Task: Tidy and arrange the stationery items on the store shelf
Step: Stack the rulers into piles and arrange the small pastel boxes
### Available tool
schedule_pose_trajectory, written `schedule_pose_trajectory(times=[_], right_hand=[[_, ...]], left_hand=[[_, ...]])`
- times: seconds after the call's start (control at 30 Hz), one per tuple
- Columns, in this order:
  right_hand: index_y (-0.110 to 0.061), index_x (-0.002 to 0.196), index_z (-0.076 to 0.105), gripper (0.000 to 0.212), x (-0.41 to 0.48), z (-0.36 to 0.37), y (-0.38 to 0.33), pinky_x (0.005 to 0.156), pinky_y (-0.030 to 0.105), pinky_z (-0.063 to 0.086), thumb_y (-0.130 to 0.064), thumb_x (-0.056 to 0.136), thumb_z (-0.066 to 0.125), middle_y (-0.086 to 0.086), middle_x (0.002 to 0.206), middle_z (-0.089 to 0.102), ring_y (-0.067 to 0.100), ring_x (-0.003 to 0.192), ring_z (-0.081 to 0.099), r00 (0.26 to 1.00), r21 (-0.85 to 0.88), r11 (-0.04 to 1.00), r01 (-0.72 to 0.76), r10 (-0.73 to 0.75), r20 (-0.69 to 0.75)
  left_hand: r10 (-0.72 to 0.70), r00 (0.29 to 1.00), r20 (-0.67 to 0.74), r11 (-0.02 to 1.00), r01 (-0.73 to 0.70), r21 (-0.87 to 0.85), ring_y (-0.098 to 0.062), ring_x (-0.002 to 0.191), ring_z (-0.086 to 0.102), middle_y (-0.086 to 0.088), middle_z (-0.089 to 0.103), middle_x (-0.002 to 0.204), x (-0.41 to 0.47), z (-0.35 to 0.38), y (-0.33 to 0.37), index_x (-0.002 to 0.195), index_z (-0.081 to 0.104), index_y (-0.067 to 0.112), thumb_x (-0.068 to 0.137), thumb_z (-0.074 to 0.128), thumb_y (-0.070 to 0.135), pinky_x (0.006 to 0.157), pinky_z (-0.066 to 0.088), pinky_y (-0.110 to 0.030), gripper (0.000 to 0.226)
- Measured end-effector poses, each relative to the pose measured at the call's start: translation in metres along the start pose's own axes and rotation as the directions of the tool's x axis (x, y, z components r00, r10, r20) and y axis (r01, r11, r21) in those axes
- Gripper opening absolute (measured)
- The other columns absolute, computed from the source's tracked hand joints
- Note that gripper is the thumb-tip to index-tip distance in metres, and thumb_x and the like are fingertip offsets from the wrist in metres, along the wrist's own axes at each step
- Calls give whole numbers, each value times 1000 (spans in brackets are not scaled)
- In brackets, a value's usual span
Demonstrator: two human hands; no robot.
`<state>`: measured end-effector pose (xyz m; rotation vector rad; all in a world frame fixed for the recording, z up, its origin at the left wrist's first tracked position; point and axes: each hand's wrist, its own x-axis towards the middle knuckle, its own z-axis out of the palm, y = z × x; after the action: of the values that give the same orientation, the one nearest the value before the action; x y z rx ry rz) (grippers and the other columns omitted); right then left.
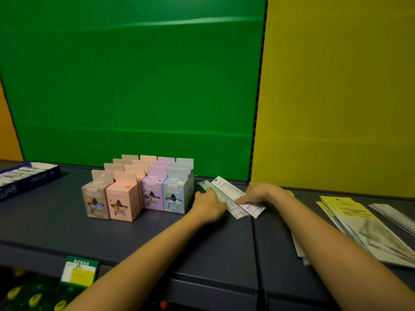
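Pastel cardboard cartons (137, 194) stand squared in rows; just right of them the left grip (207, 204) presses flat and the right grip (258, 194) pinches clear-sleeved white rulers (228, 190), while yellow-carded packets (350, 212) farther right look unsorted.

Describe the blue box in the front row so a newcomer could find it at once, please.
Below the green panel, a block of small boxes stands on the shelf. The blue box is rightmost in its front row, nearest the left hand; its row-mates are a purple box, a pink box and a grey box.
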<state>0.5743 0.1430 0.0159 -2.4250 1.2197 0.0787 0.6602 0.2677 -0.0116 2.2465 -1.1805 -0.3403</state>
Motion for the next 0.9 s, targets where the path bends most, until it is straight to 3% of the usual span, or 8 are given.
schedule_pose_trajectory(times=[0.07, 0.2, 0.27, 0.37, 0.5, 0.63, 0.73, 0.9], right_hand=[[-8, 68, 52, 37, -1, 1, 2, 53, 24, 35, -39, 80, 66, 12, 94, 59, 16, 67, 48, 1000, 7, 1000, 16, -16, -11], [4, 105, 62, 38, -4, 1, 5, 54, 25, 38, -29, 85, 62, 18, 102, 65, 19, 69, 53, 998, 38, 999, 38, -36, -49], [4, 106, 60, 34, -7, 0, 5, 49, 23, 36, -24, 88, 57, 18, 100, 63, 17, 60, 50, 998, 23, 999, 41, -39, -56], [3, 114, 54, 34, -9, -5, 11, 48, 24, 39, -21, 91, 52, 22, 116, 62, 23, 72, 54, 994, 58, 997, 51, -45, -99], [2, 120, 51, 37, -14, -18, 27, 50, 25, 43, -22, 92, 50, 21, 116, 63, 25, 77, 57, 982, 131, 989, 65, -40, -185], [-1, 122, 51, 37, -22, -28, 42, 73, 36, 53, -23, 92, 50, 20, 114, 64, 30, 95, 64, 972, 200, 974, 105, -58, -228], [-3, 120, 52, 36, -29, -32, 52, 61, 28, 49, -25, 92, 50, 17, 109, 64, 25, 87, 61, 966, 227, 966, 127, -69, -248], [-4, 118, 53, 34, -44, -32, 63, 56, 23, 45, -26, 93, 50, 16, 108, 64, 22, 83, 59, 961, 278, 953, 124, -44, -274]], left_hand=[[-32, 999, -26, 999, 32, -13, -33, 132, 32, -22, 36, 140, 3, 3, 10, 134, 30, 0, 90, 50, 29, 105, 35, -37, 56], [-107, 993, -44, 991, 103, -83, -33, 131, 34, -22, 32, 139, 9, 13, 25, 137, 19, -1, 79, 67, 30, 106, 35, -38, 82], [-130, 988, -79, 990, 125, -59, -32, 132, 31, -20, 36, 139, 13, 17, 28, 137, 19, -1, 73, 73, 35, 106, 33, -38, 90], [-189, 978, -89, 982, 187, -28, -33, 135, 26, -18, 36, 143, 20, 19, 35, 140, 15, -1, 68, 76, 40, 109, 27, -41, 103], [-242, 969, -39, 970, 241, -28, -34, 135, 27, -18, 33, 144, 27, 17, 43, 140, 13, 2, 69, 75, 38, 110, 26, -41, 101], [-281, 960, -14, 959, 280, -50, -33, 133, 32, -16, 38, 141, 29, 16, 41, 138, 20, 4, 67, 78, 36, 110, 29, -41, 97], [-251, 965, 71, 962, 257, -87, -33, 130, 38, -15, 41, 141, 29, 10, 38, 132, 33, 7, 66, 80, 27, 110, 33, -44, 84], [-229, 960, 164, 960, 250, -124, -32, 123, 48, -17, 42, 140, 26, -2, 40, 135, 31, 4, 73, 74, 15, 95, 44, -40, 76]])
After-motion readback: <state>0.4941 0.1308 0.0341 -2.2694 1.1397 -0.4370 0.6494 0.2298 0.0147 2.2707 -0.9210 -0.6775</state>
